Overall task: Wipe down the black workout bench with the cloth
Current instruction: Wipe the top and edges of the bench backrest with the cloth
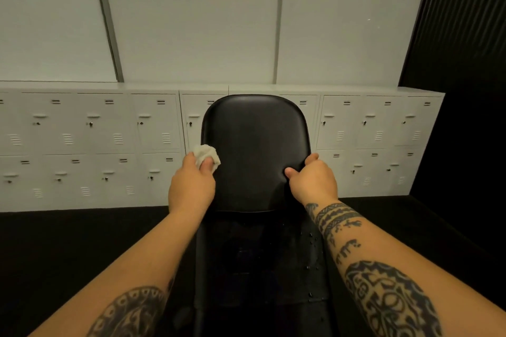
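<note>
The black workout bench (pixel 254 150) stands in the centre of the view, with its back pad raised toward the camera and its seat pad (pixel 260 254) running down toward the bottom edge. The left hand (pixel 193 183) grips the cloth (pixel 204 154), a small crumpled white wad, with the thumb curled over its near side and the fingers closed round its far side. The cloth lies against the left edge of the back pad, about halfway up, partly over the black surface and partly past the rim. The right hand (pixel 312 180) clamps the opposite, right edge of the same pad at about the same height. Its thumb lies on the front face and its fingers are curled round the rim toward the back. Both forearms reach in from the lower corners and carry dark tattoo patterns. A horizontal seam separates the back pad from the seat pad just below the two hands. Small water droplets (pixel 310 235) sit on the right part of the seat pad, near the right forearm. The floor (pixel 68 241) on either side of the bench is dark. Behind the bench, two rows of pale grey lockers (pixel 90 145) run along the wall, each door with a handle, a lock and vent slots. Light wall panels (pixel 191 35) rise above the lockers, and a dark ribbed surface (pixel 465 35) closes the right side.
</note>
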The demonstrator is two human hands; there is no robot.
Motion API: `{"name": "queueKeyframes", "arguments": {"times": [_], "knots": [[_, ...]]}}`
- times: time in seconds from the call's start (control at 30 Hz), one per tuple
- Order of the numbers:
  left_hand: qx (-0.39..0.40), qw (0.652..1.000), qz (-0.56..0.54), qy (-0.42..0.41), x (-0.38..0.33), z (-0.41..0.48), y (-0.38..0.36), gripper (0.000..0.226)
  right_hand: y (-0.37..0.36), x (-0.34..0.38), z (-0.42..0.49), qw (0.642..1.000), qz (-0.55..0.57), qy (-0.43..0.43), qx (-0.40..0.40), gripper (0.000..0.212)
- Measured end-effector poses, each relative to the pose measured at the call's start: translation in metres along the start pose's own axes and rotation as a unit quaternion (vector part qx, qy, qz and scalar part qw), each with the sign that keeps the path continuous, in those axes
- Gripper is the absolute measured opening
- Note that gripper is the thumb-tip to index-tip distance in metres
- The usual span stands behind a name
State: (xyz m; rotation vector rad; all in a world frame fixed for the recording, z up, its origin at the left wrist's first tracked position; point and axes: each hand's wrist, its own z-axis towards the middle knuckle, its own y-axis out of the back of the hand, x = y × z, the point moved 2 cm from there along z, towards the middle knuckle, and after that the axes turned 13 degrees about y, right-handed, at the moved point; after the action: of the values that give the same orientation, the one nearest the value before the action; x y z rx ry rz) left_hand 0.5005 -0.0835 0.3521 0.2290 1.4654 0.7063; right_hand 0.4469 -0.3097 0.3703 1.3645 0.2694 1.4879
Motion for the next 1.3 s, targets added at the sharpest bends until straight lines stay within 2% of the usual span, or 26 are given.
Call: {"name": "queueKeyframes", "arguments": {"times": [0.1, 0.2, 0.33, 0.4, 0.5, 0.57, 0.63, 0.73, 0.87, 1.0, 1.07, 1.2, 1.3], "knots": [[0.018, 1.0, 0.016, -0.004, 0.018, -0.018, 0.0, 0.043, 0.003, 0.001, -0.003, 1.0, 0.0, -0.001, 0.004, 0.082], [0.001, 0.999, 0.034, -0.034, 0.021, -0.017, 0.007, 0.048, 0.004, -0.001, -0.008, 1.0, -0.001, 0.013, 0.011, 0.084], [-0.04, 0.994, 0.009, -0.1, -0.011, -0.003, 0.004, 0.055, 0.007, -0.002, -0.004, 1.0, 0.006, 0.013, 0.021, 0.085], [-0.063, 0.986, 0.063, -0.142, -0.035, 0.013, -0.009, 0.053, 0.007, -0.003, -0.001, 0.999, 0.01, 0.007, 0.029, 0.085], [-0.087, 0.963, 0.166, -0.194, -0.062, 0.03, -0.026, 0.053, 0.005, -0.005, 0.0, 0.999, 0.01, 0.013, 0.03, 0.085], [-0.079, 0.936, 0.204, -0.277, -0.068, 0.02, -0.035, 0.054, 0.004, -0.007, 0.001, 0.999, 0.008, 0.018, 0.029, 0.085], [-0.042, 0.901, 0.213, -0.376, -0.057, -0.005, -0.043, 0.056, 0.004, -0.007, 0.0, 0.999, 0.005, 0.024, 0.03, 0.085], [0.018, 0.879, 0.198, -0.433, -0.013, -0.031, -0.039, 0.052, 0.006, -0.008, -0.002, 0.999, 0.006, 0.026, 0.034, 0.085], [0.029, 0.878, 0.215, -0.426, 0.012, -0.014, -0.018, 0.053, 0.007, -0.007, -0.003, 0.999, 0.008, 0.023, 0.04, 0.085], [-0.027, 0.93, 0.218, -0.294, -0.021, 0.005, -0.022, 0.057, 0.006, -0.008, -0.004, 0.999, 0.012, 0.018, 0.047, 0.085], [-0.053, 0.937, 0.226, -0.261, -0.044, 0.009, -0.032, 0.056, 0.006, -0.008, -0.004, 0.999, 0.015, 0.019, 0.047, 0.085], [-0.076, 0.931, 0.237, -0.269, -0.064, 0.002, -0.051, 0.053, 0.012, -0.016, 0.005, 0.996, 0.033, 0.026, 0.083, 0.075], [-0.046, 0.908, 0.249, -0.334, -0.057, -0.028, -0.066, 0.052, 0.027, -0.029, 0.003, 0.978, 0.201, 0.011, 0.062, 0.055]]}}
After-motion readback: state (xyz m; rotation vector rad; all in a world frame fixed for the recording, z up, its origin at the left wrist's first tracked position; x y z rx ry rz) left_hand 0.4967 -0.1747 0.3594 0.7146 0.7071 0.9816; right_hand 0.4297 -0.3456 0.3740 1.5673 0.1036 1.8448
